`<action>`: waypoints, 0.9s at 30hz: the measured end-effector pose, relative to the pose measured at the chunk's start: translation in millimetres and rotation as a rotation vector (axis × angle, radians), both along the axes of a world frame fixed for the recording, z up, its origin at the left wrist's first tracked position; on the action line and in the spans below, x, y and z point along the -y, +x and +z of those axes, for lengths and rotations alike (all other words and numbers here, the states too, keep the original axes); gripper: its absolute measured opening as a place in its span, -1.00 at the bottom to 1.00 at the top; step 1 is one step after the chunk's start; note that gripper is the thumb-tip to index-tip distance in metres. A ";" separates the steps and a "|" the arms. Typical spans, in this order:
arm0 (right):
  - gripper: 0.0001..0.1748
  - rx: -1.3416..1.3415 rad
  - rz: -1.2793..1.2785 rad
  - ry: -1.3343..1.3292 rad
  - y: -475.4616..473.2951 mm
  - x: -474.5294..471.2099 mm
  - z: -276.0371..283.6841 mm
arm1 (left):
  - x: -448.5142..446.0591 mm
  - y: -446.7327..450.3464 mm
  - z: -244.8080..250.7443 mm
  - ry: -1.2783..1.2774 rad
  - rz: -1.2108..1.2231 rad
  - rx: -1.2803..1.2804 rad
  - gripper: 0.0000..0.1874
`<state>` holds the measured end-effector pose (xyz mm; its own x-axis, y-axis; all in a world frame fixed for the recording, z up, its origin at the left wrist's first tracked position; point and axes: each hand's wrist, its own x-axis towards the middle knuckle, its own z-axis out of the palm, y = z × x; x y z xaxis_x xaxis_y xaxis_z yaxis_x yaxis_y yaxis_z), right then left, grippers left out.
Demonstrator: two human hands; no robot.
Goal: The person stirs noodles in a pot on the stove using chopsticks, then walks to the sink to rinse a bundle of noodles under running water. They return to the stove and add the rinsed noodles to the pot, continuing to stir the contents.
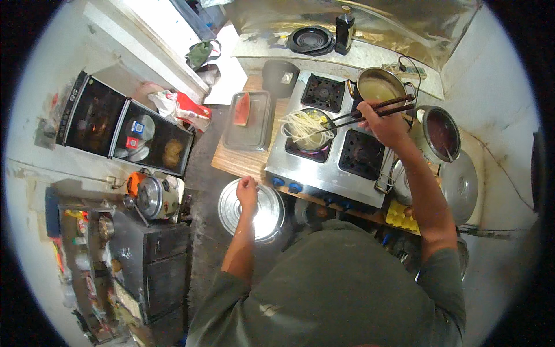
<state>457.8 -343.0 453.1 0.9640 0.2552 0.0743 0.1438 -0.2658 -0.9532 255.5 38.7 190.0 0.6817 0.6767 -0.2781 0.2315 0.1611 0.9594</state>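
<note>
My right hand (pixel 386 126) grips a pair of long dark chopsticks (pixel 355 115). Their tips reach into a mass of pale noodles (pixel 308 130), part of it spilling past the rim of a small pot. Yellow bits show among the noodles at the pot's far side. That pot (pixel 331 141) stands on the front left burner of a steel gas stove (pixel 316 171), where a flame glows beneath it. Lower and to the left, my left hand (pixel 247 193) is loosely curled with nothing visible in it. It hovers over a round shiny metal lid (pixel 230 212).
Behind the stove's right side stands a pot of pale liquid (pixel 381 89). A deep pot with dark reddish contents (pixel 442 132) is at the right. Left of the stove, a clear tray (pixel 256 134) holds a watermelon slice (pixel 242 110). A dark bottle (pixel 344 32) stands on the back ledge.
</note>
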 end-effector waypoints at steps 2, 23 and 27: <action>-0.71 -0.052 -0.045 0.006 0.9 -2.9 14.5 | 11.2 -18.2 -11.5 -0.092 0.034 -0.048 -0.82; -0.75 0.349 0.215 -0.205 -20.0 -55.2 -42.6 | 16.9 -51.9 -34.5 -0.169 -0.006 -0.098 -0.80; -0.82 0.519 0.365 -0.325 -42.4 -45.7 -42.6 | 24.7 -30.6 -22.5 -0.350 -0.036 -0.066 -0.78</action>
